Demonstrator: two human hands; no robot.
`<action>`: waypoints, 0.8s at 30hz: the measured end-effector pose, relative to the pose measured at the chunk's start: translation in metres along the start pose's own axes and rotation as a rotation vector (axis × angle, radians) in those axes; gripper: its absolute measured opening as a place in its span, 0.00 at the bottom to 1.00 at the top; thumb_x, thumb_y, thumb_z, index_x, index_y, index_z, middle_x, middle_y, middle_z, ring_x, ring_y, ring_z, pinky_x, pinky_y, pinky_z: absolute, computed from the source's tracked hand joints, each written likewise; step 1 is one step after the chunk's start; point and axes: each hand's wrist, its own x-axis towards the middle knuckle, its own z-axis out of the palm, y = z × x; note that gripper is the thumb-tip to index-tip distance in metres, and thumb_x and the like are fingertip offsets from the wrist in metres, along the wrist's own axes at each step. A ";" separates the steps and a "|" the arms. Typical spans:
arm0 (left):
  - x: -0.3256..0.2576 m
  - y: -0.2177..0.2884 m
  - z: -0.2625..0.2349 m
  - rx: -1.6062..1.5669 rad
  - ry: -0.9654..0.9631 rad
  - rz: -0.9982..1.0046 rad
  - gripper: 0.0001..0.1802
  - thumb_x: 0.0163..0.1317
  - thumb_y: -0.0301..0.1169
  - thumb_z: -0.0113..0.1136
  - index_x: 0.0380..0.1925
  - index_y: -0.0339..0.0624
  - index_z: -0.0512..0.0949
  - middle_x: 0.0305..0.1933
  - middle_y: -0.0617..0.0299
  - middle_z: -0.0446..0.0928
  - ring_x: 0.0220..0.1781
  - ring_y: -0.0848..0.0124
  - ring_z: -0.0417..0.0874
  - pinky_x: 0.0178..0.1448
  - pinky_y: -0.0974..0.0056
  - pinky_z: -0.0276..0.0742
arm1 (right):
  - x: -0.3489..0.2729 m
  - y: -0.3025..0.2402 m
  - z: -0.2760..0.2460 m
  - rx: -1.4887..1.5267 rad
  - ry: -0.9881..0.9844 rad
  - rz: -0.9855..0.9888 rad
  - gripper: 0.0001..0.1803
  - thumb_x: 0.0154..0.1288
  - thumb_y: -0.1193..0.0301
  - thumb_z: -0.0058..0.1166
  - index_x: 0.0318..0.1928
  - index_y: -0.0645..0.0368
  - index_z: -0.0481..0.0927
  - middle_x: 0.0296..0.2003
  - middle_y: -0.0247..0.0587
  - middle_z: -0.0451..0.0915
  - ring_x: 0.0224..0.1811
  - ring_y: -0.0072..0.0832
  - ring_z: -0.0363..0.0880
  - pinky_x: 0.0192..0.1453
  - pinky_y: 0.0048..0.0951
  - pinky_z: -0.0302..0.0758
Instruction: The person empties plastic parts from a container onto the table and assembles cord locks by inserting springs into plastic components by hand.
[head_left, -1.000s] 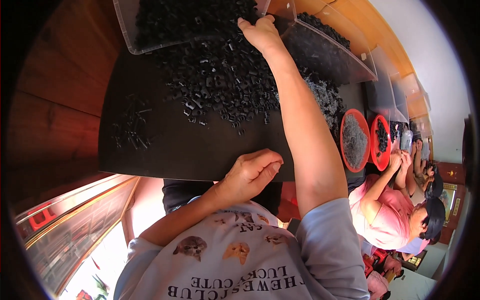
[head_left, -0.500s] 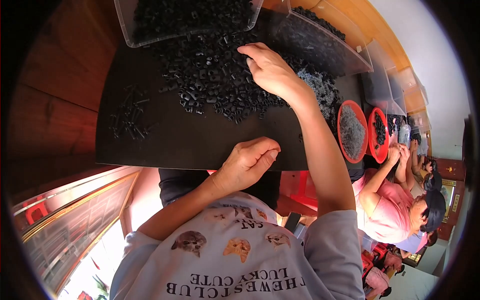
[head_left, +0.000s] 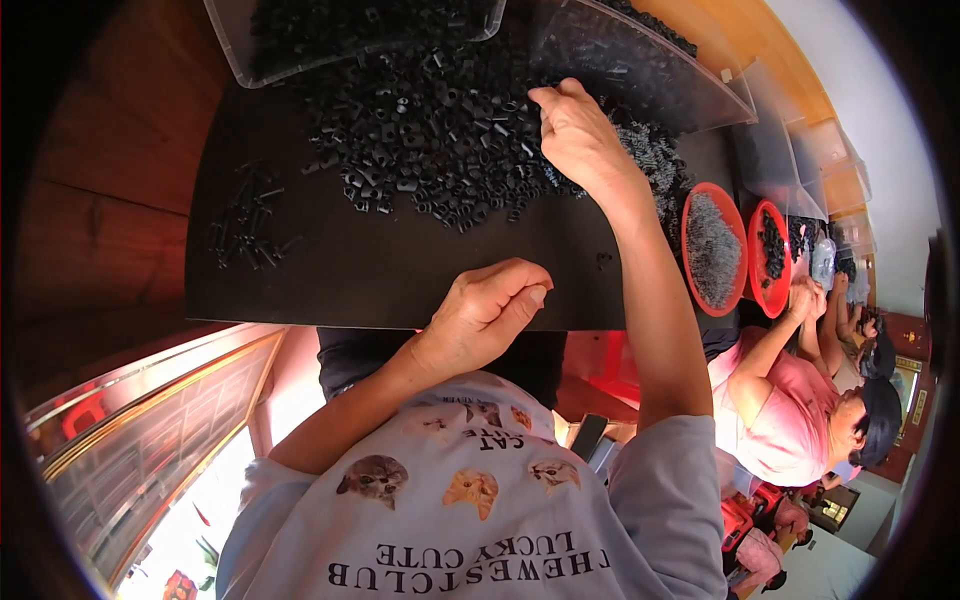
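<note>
Curling its fingers downward at the right side of the heap of small black parts (head_left: 430, 150), the right hand (head_left: 583, 135) has its thumb and fingertips close together; I cannot tell whether a part is pinched between them. The left hand (head_left: 485, 310) is folded into a loose fist near the table's front edge, thumb lying along the bent fingers, and whether it hides anything inside cannot be seen.

The heap lies on the dark table (head_left: 330, 280), beyond the left hand. For picking here, a light fingertip pinch on pieces lying loose at the margin would likely serve better than digging into the tangled middle. Care seems wise on the right flank, where a patch of grey pieces (head_left: 650, 150) adjoins the black ones, since a careless sweep could mix the two. Keeping the left fist low and out of the forearm's path looks sensible.

Beyond the heap stand one clear bin (head_left: 228, 45) with dark parts in it and, farther right, another clear bin (head_left: 650, 80). Slender black parts (head_left: 245, 220) lie apart at the left. To the right sit a red bowl (head_left: 706, 190) of grey pieces and a second red bowl (head_left: 770, 304) holding black ones, near a co-worker in pink (head_left: 785, 400).
</note>
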 end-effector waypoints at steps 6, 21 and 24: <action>-0.001 0.002 0.000 0.004 -0.004 -0.016 0.09 0.71 0.27 0.51 0.39 0.30 0.76 0.32 0.59 0.77 0.27 0.76 0.77 0.31 0.71 0.76 | -0.006 -0.019 -0.007 0.357 -0.068 -0.134 0.16 0.69 0.77 0.44 0.55 0.60 0.76 0.48 0.46 0.78 0.50 0.37 0.78 0.57 0.31 0.72; 0.003 0.001 -0.002 0.024 -0.019 0.023 0.08 0.71 0.26 0.51 0.40 0.30 0.76 0.32 0.59 0.77 0.27 0.76 0.76 0.31 0.71 0.75 | 0.021 -0.041 -0.009 0.206 -0.121 -0.173 0.25 0.56 0.85 0.42 0.54 0.59 0.80 0.42 0.49 0.77 0.47 0.45 0.77 0.54 0.36 0.73; 0.000 0.002 -0.002 0.008 -0.019 -0.014 0.08 0.70 0.25 0.51 0.40 0.30 0.76 0.31 0.59 0.76 0.27 0.75 0.77 0.32 0.71 0.75 | 0.001 -0.043 -0.009 0.227 -0.038 -0.320 0.23 0.59 0.84 0.43 0.54 0.58 0.78 0.41 0.48 0.76 0.43 0.46 0.77 0.52 0.39 0.74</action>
